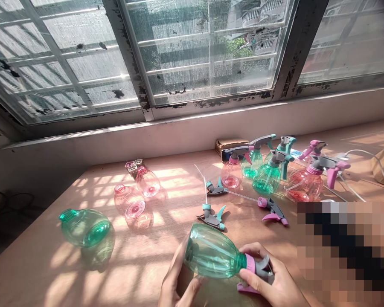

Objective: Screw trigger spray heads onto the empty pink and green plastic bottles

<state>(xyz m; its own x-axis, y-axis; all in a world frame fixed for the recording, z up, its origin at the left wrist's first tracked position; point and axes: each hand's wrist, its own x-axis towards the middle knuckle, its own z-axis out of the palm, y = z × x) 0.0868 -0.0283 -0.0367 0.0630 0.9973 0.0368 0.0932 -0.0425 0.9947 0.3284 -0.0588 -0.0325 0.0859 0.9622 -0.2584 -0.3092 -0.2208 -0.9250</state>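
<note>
A green spray bottle [213,251] lies sideways in the air above the table's near edge, its base to the left. My left hand [182,277] is wrapped round the base end. At the neck, my right hand [272,277] grips the pink collar of the grey and pink spray head [259,268], with thumb below and fingers above. The dip tube shows through the green plastic. Just beyond lie loose spray heads: a teal and grey one [213,217], another teal one [215,187] and a pink and grey one [273,211].
Headless bottles stand left: a green one [85,228] and two pink ones [129,201]. Several bottles with heads, such as a green one [267,177], stand at the back right near a white cable [374,157] and a cardboard box [232,145]. Windows [208,51] rise behind.
</note>
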